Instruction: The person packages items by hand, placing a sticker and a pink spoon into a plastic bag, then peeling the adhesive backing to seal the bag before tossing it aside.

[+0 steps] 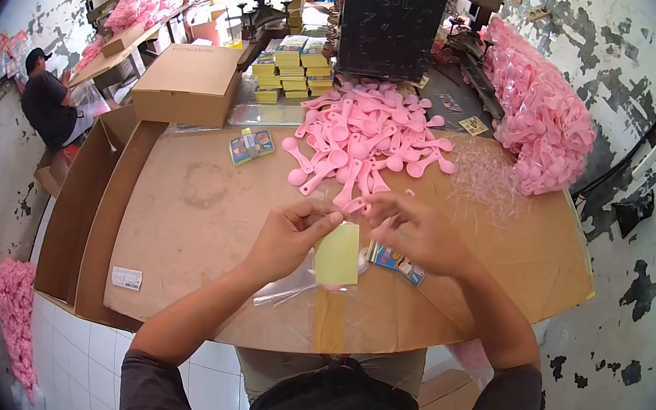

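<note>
My left hand (pixel 300 234) pinches the top of a clear plastic bag that has a pale yellow-green card (pixel 337 255) in it, above the cardboard-covered table. A bit of pink shows under the card's lower edge. My right hand (pixel 415 232) is raised just right of the bag, fingers bent and apart, near the pile's front; nothing can be seen in it. Below that hand lie colourful printed cards (pixel 396 263). Beyond both hands is a heap of pink plastic spoons (pixel 360 139). Clear plastic bags (pixel 283 288) lie beneath my left hand.
Banded cards (pixel 251 146) lie left of the heap, with card stacks (pixel 292 65) behind. A closed cardboard box (pixel 187 83) stands back left. Bagged pink spoons (pixel 539 120) line the right. Plastic strips (pixel 487 179) lie nearby. A co-worker (pixel 50 101) sits far left.
</note>
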### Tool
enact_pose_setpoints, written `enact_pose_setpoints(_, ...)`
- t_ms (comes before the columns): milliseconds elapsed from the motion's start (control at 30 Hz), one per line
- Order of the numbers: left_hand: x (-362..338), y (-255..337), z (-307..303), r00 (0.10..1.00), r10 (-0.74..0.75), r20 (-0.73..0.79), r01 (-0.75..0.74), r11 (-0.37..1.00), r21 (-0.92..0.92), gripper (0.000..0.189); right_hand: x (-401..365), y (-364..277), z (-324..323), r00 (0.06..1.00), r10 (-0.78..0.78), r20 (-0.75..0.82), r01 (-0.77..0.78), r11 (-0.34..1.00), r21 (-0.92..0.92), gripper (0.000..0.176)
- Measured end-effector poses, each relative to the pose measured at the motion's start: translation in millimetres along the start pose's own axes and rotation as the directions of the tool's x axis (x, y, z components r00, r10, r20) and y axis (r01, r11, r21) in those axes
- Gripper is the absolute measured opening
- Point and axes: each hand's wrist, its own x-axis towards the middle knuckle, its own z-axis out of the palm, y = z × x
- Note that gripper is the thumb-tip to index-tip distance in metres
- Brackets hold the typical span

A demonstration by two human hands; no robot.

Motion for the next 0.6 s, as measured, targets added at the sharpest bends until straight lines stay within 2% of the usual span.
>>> enact_pose_setpoints(67, -5, 5, 2, 0.999, 0.044, -0.010, -0.043, 0.999, 0.006, 0.035, 6, 3, 27, 0.996, -0.088, -0.022, 0.091, 0.977, 0.194, 0.036)
enact_pose_setpoints(167, -5, 7, 10, 0.993, 0.089, -0.074, -0.099, 0.984, -0.145, 0.030, 15, 10, 24, 1.000, -0.014, 0.025, 0.004, 0.928, 0.372, 0.027)
enact_pose_setpoints(267, -8, 10, 3, 0.993, 0.090, -0.071, -0.101, 0.981, -0.163, 0.028, 16, 16, 19, 1.000, 0.004, 0.005, -0.006, 0.947, 0.322, 0.027)
enact_pose_setpoints(467, -8, -10, -5, 0.996, 0.016, -0.084, -0.018, 1.000, -0.018, 0.025, 15, 14, 21, 0.998, -0.013, -0.069, 0.028, 0.973, 0.229, 0.019)
enact_pose_setpoints(600, -8, -10, -7, 0.991, 0.083, -0.106, -0.083, 0.997, 0.003, 0.023, 17, 21, 23, 0.994, -0.016, -0.109, 0.048, 0.954, 0.297, 0.016)
